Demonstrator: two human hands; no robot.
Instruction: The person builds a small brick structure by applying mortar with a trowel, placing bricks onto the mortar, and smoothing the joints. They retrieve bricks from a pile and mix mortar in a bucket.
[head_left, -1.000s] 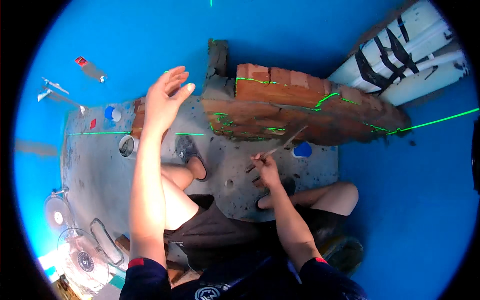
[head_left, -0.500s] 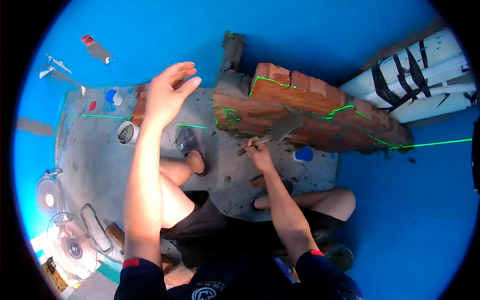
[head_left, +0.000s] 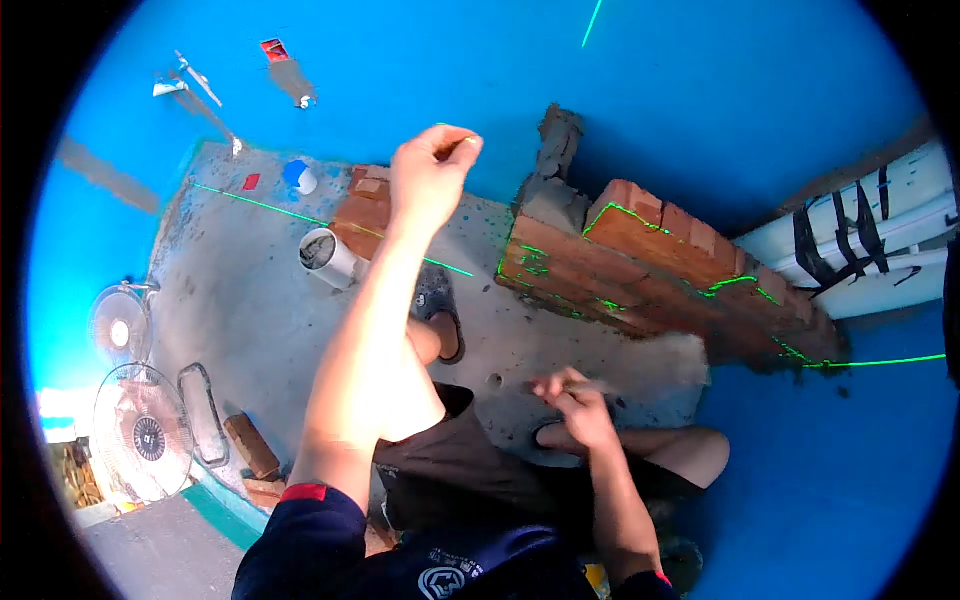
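My left hand [head_left: 432, 180] is raised over the grey floor, to the left of the brick wall's end. Its fingers curl in toward the thumb, and nothing shows between them. Low in front of my lap, my right hand [head_left: 580, 408] is closed round a trowel [head_left: 541, 387]; motion smears the tool, and its blade is hard to make out. The low brick wall [head_left: 640, 275] stands beyond and to the right, with grey mortar [head_left: 556, 203] on its stepped left end. Green laser lines cross its bricks.
A white bucket of grey mortar [head_left: 342, 262] stands beside stacked bricks [head_left: 360, 215] at left. Farther off is a blue and white cup [head_left: 300, 177]. Two fans [head_left: 145, 435] and a loose brick [head_left: 252, 446] are at lower left. White taped panels [head_left: 870, 235] lean at right.
My view has swung, so the wall sits farther right. The right hand has drawn the trowel back from the wall toward my lap. My left hand's spread fingers have curled closed.
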